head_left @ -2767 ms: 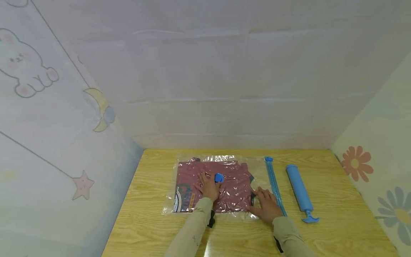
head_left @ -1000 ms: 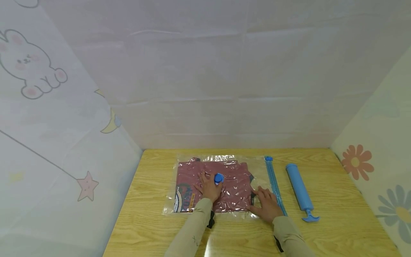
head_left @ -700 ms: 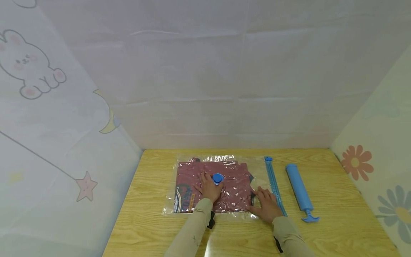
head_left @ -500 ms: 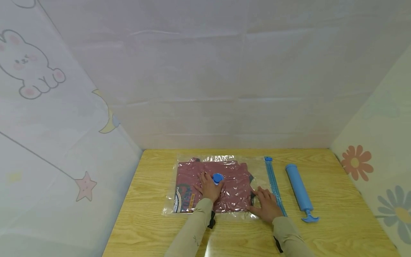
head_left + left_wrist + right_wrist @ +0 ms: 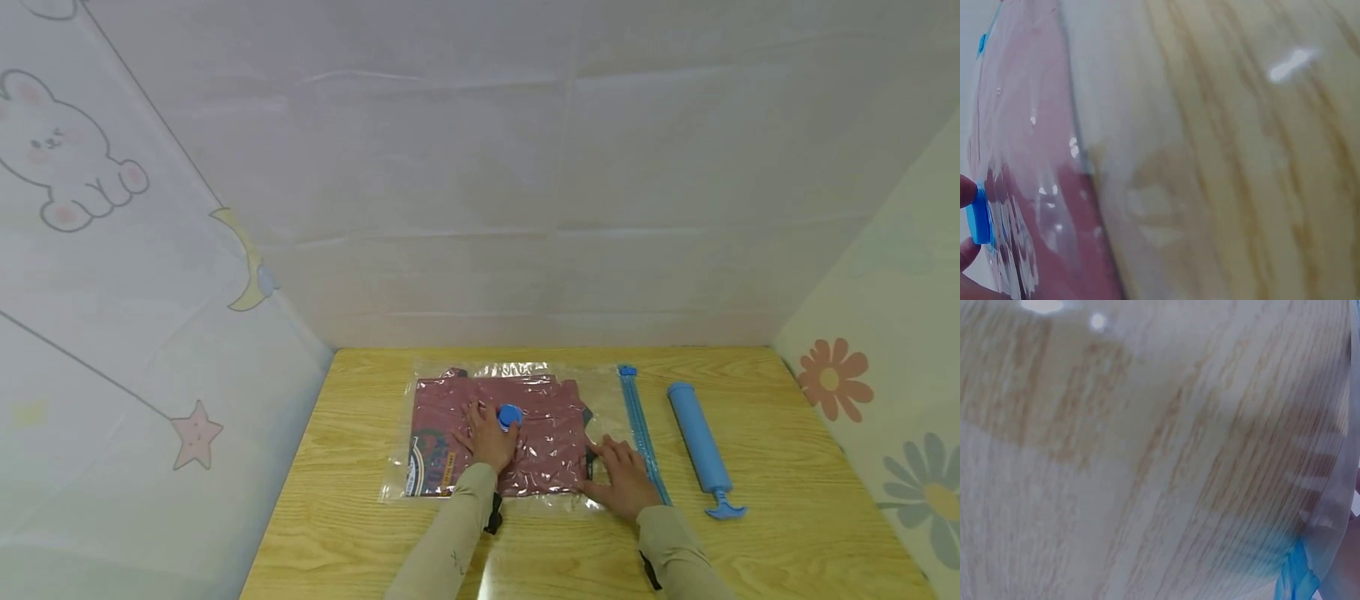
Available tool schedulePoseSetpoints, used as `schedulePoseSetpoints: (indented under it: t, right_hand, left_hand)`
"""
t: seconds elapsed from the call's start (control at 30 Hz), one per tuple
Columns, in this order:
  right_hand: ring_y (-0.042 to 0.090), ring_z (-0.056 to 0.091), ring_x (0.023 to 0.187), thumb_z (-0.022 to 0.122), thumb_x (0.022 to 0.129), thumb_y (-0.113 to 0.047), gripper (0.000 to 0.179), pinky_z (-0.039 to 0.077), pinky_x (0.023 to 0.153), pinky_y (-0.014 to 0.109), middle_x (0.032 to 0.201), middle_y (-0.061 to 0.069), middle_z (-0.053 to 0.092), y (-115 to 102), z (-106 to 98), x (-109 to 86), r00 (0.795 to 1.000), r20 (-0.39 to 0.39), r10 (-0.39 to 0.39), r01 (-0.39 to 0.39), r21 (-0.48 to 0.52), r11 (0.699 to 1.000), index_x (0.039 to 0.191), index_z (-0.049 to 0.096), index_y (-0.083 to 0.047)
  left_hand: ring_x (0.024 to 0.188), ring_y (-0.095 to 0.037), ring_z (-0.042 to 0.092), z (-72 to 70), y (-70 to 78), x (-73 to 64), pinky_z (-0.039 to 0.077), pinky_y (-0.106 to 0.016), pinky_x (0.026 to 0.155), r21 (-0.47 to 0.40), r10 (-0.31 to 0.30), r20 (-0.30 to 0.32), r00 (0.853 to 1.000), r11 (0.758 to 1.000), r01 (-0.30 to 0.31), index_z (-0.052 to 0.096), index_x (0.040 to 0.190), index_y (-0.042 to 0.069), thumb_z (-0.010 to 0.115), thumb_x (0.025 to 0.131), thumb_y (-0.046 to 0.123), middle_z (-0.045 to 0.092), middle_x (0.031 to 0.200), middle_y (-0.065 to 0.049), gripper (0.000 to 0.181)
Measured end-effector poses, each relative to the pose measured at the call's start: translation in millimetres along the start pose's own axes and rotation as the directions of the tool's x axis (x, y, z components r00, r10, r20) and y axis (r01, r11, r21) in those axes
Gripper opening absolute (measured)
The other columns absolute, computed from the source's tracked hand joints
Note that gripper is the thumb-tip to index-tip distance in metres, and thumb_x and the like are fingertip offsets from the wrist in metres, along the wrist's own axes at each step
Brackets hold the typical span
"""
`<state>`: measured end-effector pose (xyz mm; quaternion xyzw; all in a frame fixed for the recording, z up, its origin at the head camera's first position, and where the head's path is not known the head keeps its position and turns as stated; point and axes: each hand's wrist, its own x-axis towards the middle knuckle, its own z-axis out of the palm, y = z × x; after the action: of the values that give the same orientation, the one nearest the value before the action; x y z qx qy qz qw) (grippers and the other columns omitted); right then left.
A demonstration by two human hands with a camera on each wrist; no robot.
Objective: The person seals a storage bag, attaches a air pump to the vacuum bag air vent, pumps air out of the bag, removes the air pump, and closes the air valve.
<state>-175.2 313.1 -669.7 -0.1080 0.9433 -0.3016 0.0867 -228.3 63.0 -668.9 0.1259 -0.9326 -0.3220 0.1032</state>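
Observation:
A clear vacuum storage bag lies flat on the table with a folded maroon garment inside. My left hand rests over the bag's middle. Its thumb and forefinger pinch the round blue valve cap; in the left wrist view a fingertip and the thumb sit at either side of that cap. Toward the bag's right end, my right hand rests on the clear film with its fingers spread, just beside the garment's edge. The blue zip strip runs close past this hand, its lower part near the wrist.
A blue hand pump with a T-shaped handle lies to the right of the bag. Under everything is a wood-grain table, closed in by a pale back wall and decorated side walls.
The blue cap has tilted and shifted slightly between the left thumb and forefinger. Both hands and the bag stay in place, the pump too. The head view sways a little.

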Motion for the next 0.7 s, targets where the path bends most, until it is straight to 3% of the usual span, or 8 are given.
schedulePoseSetpoints:
  t: [0.37,0.7]
  right_hand:
    - [0.051,0.015,0.140,0.067,0.080,-0.060,0.084,0.026,0.105,0.072,0.157,0.020,0.025,6.0,5.3,2.7,1.000,-0.016,-0.001,0.001,-0.003,1.000,0.144,0.044,-0.011]
    - [0.052,0.014,0.140,0.068,0.080,-0.058,0.084,0.023,0.107,0.072,0.156,0.021,0.026,4.3,3.6,2.7,1.000,-0.010,0.002,-0.002,0.007,1.000,0.144,0.043,-0.010]
  left_hand:
    - [0.146,-0.049,0.012,3.9,-5.8,-0.1,-0.002,-0.081,0.102,-0.053,0.052,-0.027,0.998,0.997,-0.054,0.063,0.117,0.020,0.070,0.081,0.028,0.029,0.153,-0.023,0.037]
    - [0.145,-0.051,0.013,5.1,-7.8,0.6,-0.001,-0.083,0.100,-0.049,0.076,-0.043,0.996,0.996,-0.078,0.064,0.119,0.023,0.069,0.080,0.025,0.031,0.151,-0.025,0.039]
